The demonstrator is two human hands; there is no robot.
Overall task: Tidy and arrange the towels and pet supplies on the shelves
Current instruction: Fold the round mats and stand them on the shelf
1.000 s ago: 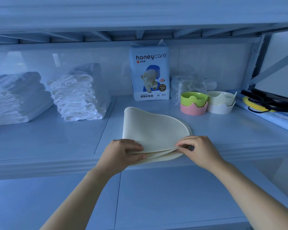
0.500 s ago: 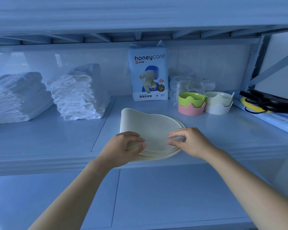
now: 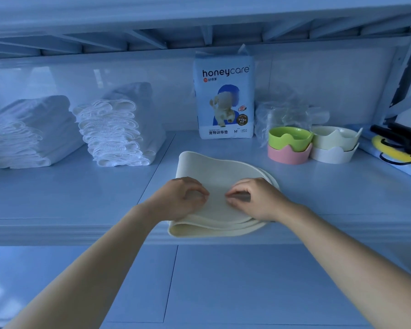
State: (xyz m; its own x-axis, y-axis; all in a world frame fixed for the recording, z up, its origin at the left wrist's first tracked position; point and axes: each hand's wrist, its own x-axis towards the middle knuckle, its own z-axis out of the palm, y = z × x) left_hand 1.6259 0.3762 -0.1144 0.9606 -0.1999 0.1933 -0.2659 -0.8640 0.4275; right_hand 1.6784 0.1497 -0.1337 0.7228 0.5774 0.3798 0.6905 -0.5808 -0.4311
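1. Head view: the left hand [image 3: 183, 198] and the right hand [image 3: 252, 200] lay side by side on top of the stack of folded cream mats [image 3: 223, 172], close together but apart.
2. The left fingers [image 3: 198, 186] were curled, tips down on the top mat, thumb meeting the forefinger. The right fingers [image 3: 237, 189] were curled the same way. Whether either hand pinched the top layer could not be told.
3. The mats sat under the fingers at the front edge of the shelf [image 3: 330, 186], their fold below the left wrist and slightly overhanging the edge.
4. Beyond the fingertips, at the back, stood the honeycare pack [image 3: 224, 96], upright.
5. Beyond and right of the right fingers: a green bowl [image 3: 290, 137] nested in a pink bowl [image 3: 288, 155], just beside them a cream bowl [image 3: 335, 136] in a white bowl [image 3: 332, 155], and a clear plastic bag [image 3: 282, 115] behind.
6. Well left of the left fingers stood two towel stacks, the near stack [image 3: 119, 134] and the far stack [image 3: 26, 134].
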